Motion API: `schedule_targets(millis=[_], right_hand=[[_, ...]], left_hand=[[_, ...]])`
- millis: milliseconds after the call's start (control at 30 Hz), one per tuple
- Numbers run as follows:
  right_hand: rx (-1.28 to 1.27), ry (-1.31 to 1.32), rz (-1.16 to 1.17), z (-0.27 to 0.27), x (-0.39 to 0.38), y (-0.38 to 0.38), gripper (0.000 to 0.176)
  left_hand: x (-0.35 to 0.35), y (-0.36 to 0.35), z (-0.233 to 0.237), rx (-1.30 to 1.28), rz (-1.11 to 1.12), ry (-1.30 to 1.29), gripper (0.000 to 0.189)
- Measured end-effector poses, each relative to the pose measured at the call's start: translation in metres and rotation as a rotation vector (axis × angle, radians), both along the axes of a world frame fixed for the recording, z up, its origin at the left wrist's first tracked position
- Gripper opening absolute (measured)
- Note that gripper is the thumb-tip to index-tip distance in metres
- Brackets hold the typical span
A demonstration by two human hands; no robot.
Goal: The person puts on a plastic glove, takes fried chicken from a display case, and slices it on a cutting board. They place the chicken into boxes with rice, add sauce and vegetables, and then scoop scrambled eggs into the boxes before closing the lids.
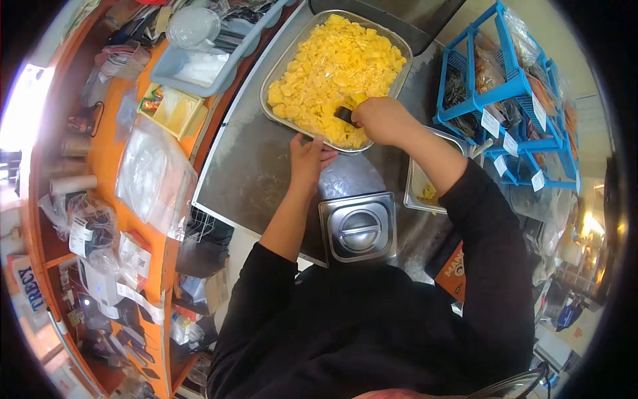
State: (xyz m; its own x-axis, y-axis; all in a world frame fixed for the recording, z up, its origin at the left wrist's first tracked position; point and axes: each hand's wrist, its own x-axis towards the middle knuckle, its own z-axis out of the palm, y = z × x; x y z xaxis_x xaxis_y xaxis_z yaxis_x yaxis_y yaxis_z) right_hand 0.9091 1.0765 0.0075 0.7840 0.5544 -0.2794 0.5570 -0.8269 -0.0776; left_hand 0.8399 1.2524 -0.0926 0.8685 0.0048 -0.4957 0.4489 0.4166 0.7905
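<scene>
Your right grip (384, 121), the nearer hand, is closed on one dark utensil (343, 115), its visible axis pointing leftward into the yellow pieces (335, 63), too many to count, in one large tray (286, 120). Your left grip (309, 161) touches its near side; whether it clasps is unclear. Nearer you: one lidded container (359, 229), one smaller tray (417, 174).

Head-worn fisheye view, facing steeply down, fairly near

blk top (372, 326) w/ blk slvs (492, 246), forearms (435, 151) bare
</scene>
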Motion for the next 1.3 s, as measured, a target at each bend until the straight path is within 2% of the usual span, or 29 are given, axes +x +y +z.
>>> schedule_targets(millis=[33, 133, 233, 300, 333, 400, 433, 500, 633, 700, 800, 1000, 1200, 1300], right_hand=[[-0.015, -0.008, -0.077, -0.001, 0.001, 0.001, 0.016], [-0.062, -0.019, -0.283, -0.004, -0.002, 0.013, 0.029], [-0.119, -0.063, -0.399, 0.002, -0.004, 0.029, 0.046], [-0.154, -0.142, -0.449, -0.01, -0.004, 0.035, 0.055], [-0.129, -0.147, -0.455, -0.012, -0.003, 0.036, 0.056], [-0.083, -0.154, -0.471, -0.014, -0.004, 0.037, 0.056], [-0.06, -0.164, -0.409, -0.016, -0.005, 0.037, 0.054], [-0.014, -0.185, -0.289, -0.019, -0.008, 0.035, 0.05], [0.069, -0.205, -0.282, -0.033, -0.014, 0.027, 0.038], [0.107, -0.215, -0.248, -0.038, -0.016, 0.026, 0.036], [0.011, -0.047, -0.252, -0.029, -0.009, 0.03, 0.037], [0.119, 0.046, -0.188, -0.033, 0.001, 0.012, 0.04], [0.028, 0.221, -0.386, -0.017, 0.003, 0.024, 0.049], [0.062, 0.195, -0.371, -0.034, 0.005, 0.018, 0.05]], left_hand=[[0.002, -0.005, 0.002, 0.002, 0.033, 0.024, 0.058], [0.007, -0.012, 0.008, 0.023, 0.053, 0.073, 0.064], [0.016, -0.017, 0.01, 0.271, 0.03, 0.072, 0.066], [0.022, -0.016, 0.004, 0.316, 0.037, 0.063, 0.066], [0.024, -0.016, 0.0, 0.337, 0.041, 0.056, 0.066], [0.027, -0.008, -0.008, 0.261, 0.069, 0.085, 0.055], [0.027, -0.005, -0.008, 0.221, 0.08, 0.101, 0.049], [0.026, 0.0, -0.008, 0.166, 0.143, 0.038, 0.037], [0.026, -0.002, -0.004, 0.165, 0.189, -0.104, 0.024], [0.026, -0.002, -0.002, 0.136, 0.19, -0.076, 0.024], [0.026, -0.002, -0.003, 0.131, 0.186, -0.05, 0.023], [0.021, -0.003, 0.008, 0.126, 0.169, -0.046, 0.024], [0.011, 0.003, 0.005, 0.08, 0.089, -0.009, 0.025], [-0.001, 0.0, -0.006, 0.099, 0.064, -0.074, 0.021]])
